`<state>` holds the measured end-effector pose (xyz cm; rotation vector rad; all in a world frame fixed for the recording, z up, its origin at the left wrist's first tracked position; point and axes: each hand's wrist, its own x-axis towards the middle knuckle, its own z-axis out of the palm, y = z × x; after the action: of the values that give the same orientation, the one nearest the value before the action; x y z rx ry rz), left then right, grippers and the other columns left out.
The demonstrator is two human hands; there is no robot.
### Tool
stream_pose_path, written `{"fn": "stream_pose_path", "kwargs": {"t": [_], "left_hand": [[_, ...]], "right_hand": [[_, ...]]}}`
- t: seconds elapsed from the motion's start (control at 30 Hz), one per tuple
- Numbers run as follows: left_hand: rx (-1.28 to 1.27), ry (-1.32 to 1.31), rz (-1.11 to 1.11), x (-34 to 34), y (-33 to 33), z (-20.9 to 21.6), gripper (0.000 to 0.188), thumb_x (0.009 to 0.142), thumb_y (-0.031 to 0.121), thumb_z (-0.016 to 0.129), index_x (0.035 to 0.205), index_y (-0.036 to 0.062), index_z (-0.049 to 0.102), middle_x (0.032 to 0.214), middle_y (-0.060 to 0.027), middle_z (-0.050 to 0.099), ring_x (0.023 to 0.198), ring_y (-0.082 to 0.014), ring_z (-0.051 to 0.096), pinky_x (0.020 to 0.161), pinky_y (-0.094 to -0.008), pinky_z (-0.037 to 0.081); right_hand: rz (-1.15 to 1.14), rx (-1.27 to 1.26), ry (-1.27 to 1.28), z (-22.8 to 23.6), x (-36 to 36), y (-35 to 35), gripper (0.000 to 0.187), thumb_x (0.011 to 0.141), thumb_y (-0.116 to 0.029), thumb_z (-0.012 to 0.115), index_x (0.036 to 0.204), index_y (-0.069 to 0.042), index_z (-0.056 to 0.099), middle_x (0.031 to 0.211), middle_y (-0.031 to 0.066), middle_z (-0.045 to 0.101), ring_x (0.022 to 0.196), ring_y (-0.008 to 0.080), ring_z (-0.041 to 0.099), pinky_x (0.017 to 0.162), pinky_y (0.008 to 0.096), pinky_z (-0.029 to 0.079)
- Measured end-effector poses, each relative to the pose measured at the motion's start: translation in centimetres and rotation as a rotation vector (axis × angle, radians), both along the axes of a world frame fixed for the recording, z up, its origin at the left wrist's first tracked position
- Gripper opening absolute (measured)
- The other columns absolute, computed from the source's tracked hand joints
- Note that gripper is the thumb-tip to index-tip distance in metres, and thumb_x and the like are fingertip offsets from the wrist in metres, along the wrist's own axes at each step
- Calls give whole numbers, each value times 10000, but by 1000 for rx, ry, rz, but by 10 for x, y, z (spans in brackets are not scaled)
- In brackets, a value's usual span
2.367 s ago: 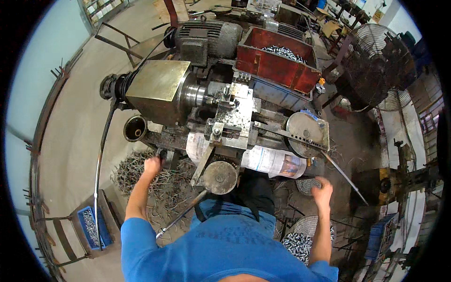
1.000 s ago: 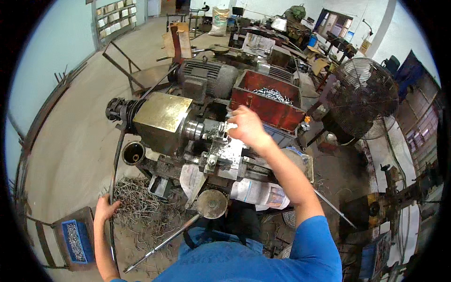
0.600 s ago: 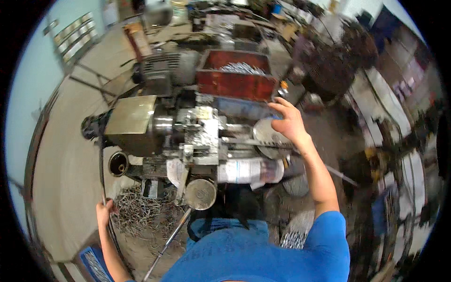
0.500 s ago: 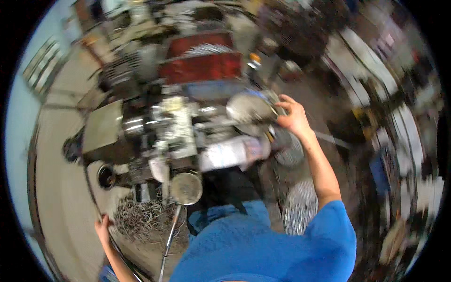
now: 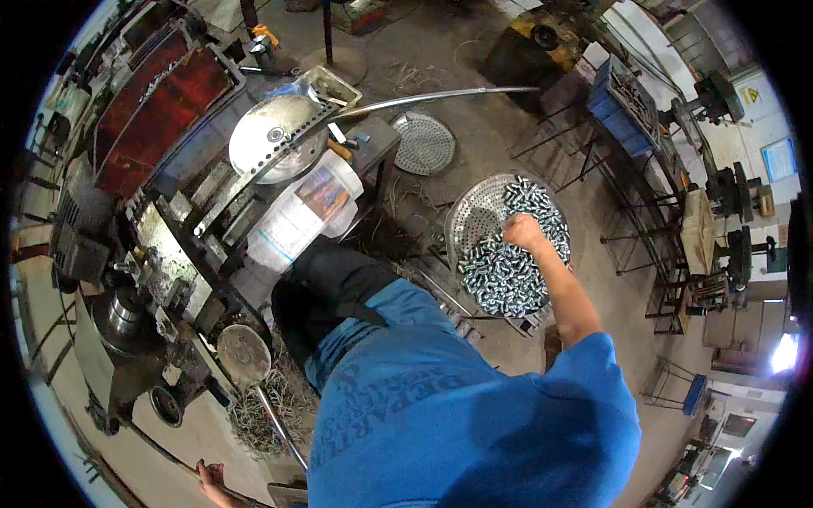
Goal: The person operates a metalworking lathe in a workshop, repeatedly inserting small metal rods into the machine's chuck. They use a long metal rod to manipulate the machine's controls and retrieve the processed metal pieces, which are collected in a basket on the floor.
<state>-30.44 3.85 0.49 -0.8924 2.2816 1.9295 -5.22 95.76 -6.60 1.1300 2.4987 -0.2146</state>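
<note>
My right hand is over a round perforated metal basket on my right, its fingers curled together among small shiny metal cylinders heaped inside. Whatever those fingers hold is hidden. Down at the lower left, my left hand is closed around a long dark rod that slants along the side of a lathe-like machine. The machine's round metal chuck lies farther up on the left.
A large metal disc and a printed paper lie on the machine before me. Metal shavings cover the floor beneath. A perforated lid rests beyond the basket. A blue crate stands on a rack at right.
The view has turned to the right. My right hand has moved from beside the metal disc down into the basket of metal cylinders. My left hand stays by the dark rod.
</note>
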Motion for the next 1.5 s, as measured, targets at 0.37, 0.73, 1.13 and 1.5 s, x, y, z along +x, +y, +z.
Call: {"fn": "stream_pose_path", "kwargs": {"t": [0.37,0.73,1.13,1.5], "left_hand": [[-149,25,20,2,39,26,298,830,233,662,977,-18,597,629,-78,544,553,-168,524,575,-349,495],[-862,-228,-216,9,3,15,355,863,295,612,1015,-25,599,683,-117,600,600,-218,572,620,-377,497],[33,488,-592,-37,319,160,312,905,132,478,1141,-67,525,982,-175,648,907,-233,628,857,-333,461],[856,286,-789,-31,384,112,355,927,312,511,984,-32,580,774,-114,643,685,-185,637,646,-297,517]], "right_hand": [[56,-55,-58,-40,-3,-25,269,654,-248,577,776,-26,666,881,191,654,864,333,631,806,375,505],[18,-145,-103,-29,-28,-28,356,664,-258,608,920,-18,663,1031,202,624,980,312,603,867,370,479],[785,-818,1047,162,-215,-192,480,564,-150,601,1028,-40,657,1109,154,578,986,299,557,876,357,427],[1399,-990,1165,207,-286,-339,485,520,-152,598,981,-7,637,1104,168,592,984,359,544,855,407,448]]}}
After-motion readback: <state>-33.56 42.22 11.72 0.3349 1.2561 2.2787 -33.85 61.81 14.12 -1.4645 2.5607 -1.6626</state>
